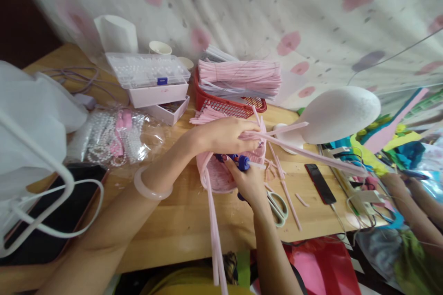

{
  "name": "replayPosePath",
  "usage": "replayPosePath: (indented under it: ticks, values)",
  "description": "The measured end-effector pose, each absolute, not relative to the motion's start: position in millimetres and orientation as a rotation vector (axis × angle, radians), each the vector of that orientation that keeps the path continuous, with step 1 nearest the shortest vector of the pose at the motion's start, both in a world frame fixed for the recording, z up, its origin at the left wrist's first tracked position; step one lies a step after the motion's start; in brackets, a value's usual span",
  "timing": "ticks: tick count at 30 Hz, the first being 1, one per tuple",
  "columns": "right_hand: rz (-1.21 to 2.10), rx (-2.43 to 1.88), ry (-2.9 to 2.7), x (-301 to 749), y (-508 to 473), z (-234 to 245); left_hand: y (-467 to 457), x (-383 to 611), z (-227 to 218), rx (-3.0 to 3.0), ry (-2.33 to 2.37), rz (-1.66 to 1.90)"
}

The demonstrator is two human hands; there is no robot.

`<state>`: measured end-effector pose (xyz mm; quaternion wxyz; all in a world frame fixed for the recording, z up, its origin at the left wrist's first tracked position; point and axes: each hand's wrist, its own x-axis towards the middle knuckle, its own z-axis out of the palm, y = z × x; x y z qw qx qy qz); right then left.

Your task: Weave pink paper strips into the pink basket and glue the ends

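A round pink basket-like piece [221, 179] made of fuzzy pipe cleaners sits on the wooden table. My left hand [228, 136] reaches over its far side, fingers closed on a bundle of pink pipe cleaners [311, 153] whose long ends stick out to the right. Below it, my right hand [249, 184] grips a blue glue gun [243, 162] inside the piece's opening. A pale glue stick shows at the gun's right end; its nozzle is hidden. More pink strands [212, 230] hang from the piece's near side over the table edge.
Behind stands a red plastic basket [224, 107] of pipe cleaners. Scissors [278, 208], pink offcuts and a phone [319, 183] lie to the right, near a white foam egg shape [341, 115]. Bagged beads [119, 136] and a tablet [58, 216] are left. Another person's arms [411, 207] show far right.
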<state>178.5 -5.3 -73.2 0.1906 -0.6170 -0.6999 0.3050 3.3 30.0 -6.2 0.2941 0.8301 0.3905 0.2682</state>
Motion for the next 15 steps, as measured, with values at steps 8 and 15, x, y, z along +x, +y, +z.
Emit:
replayPosePath:
  ticks: [8, 15]
  values:
    - [0.938, -1.767, -1.953, 181, -12, -67, 31, 4, -6, 2.215, 1.016, 0.735]
    - [0.921, -1.852, -2.024, 186, -19, -55, 28, 5, -4, 2.201, 1.026, 0.694]
